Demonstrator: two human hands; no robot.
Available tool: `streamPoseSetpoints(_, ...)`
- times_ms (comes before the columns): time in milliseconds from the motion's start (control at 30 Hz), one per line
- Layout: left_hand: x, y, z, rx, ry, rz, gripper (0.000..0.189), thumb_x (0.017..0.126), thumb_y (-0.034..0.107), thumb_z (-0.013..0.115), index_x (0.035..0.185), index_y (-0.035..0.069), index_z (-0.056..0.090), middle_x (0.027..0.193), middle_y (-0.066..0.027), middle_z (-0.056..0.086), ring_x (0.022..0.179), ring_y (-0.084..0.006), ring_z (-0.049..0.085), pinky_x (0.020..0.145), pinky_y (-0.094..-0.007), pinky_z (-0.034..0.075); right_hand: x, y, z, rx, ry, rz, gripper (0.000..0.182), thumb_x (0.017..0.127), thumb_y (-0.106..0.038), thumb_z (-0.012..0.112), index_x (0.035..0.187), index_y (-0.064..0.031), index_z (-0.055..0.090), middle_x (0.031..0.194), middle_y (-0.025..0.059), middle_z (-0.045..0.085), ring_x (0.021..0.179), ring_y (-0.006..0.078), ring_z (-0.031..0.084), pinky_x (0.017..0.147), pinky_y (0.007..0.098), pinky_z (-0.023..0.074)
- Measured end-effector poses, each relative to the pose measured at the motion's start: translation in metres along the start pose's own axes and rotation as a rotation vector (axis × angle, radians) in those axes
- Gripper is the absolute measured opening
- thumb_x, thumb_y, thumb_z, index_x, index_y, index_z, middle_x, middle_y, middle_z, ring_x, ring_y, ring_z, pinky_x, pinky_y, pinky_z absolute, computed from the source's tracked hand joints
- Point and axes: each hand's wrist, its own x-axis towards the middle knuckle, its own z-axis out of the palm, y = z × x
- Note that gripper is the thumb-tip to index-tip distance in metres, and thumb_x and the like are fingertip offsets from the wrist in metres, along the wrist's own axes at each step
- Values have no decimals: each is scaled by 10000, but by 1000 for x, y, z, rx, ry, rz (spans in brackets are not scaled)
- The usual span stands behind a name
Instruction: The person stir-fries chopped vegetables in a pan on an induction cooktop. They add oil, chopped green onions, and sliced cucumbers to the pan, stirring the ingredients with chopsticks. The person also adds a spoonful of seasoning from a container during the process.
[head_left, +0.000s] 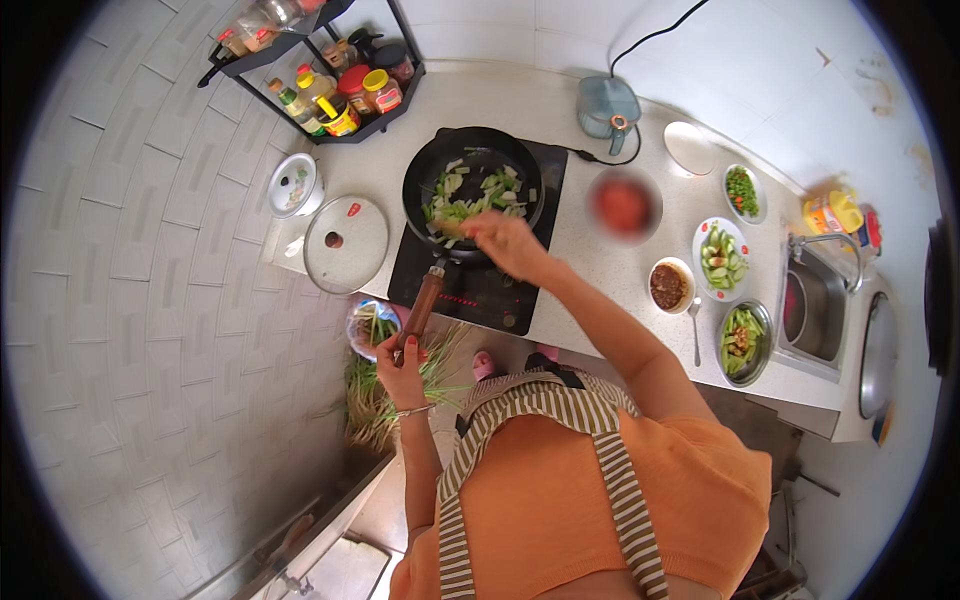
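Note:
A black frying pan (480, 154) with chopped green and white vegetables (491, 191) in it stands on a black induction cooktop (495, 304). My left hand (401, 367) is closed around the end of the pan's brown wooden handle (422, 304). Over the pan's near rim, my right hand (502, 240) grips a light brown, wooden-looking utensil (450, 227) whose tip is among the vegetables; most of the utensil is hidden or blurred. A glass lid (346, 259) with a brown knob rests left of the cooktop.
A lidded white pot (298, 187) and a black rack (360, 135) of jars and bottles are at the left. To the right are a bowl of brown sauce (670, 285), a spoon (696, 334), plates of cut green vegetables (720, 259) and a sink (814, 315). Long green stalks (367, 405) lie below the counter.

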Motion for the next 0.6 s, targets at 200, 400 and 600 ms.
streamPoseSetpoints(200, 4, 5, -2, -60, -104, -16, 249, 828, 103, 664, 975, -23, 507, 784, -68, 583, 572, -105, 571, 503, -220, 488, -17, 16, -37, -181, 424, 197, 113, 867, -57, 537, 918, 0, 621, 782, 127, 616, 624, 201, 589, 558, 298, 450)
streamPoseSetpoints(400, 9, -4, -9, -100, -179, -35, 261, 815, 84, 673, 967, -19, 487, 775, -68, 576, 590, -101, 568, 524, -213, 484, -11, -20, -23, -227, 316, 254, 148, 864, -50, 525, 944, 18, 630, 811, 158, 648, 701, 187, 641, 623, 269, 484)
streamPoseSetpoints(600, 16, -11, -16, -148, -225, -33, 268, 815, 111, 683, 961, -10, 494, 804, -71, 589, 594, -117, 593, 529, -218, 496, -7, -23, -13, -282, 60, 111, 146, 870, -61, 531, 945, 10, 633, 763, 125, 649, 699, 146, 625, 626, 257, 475)
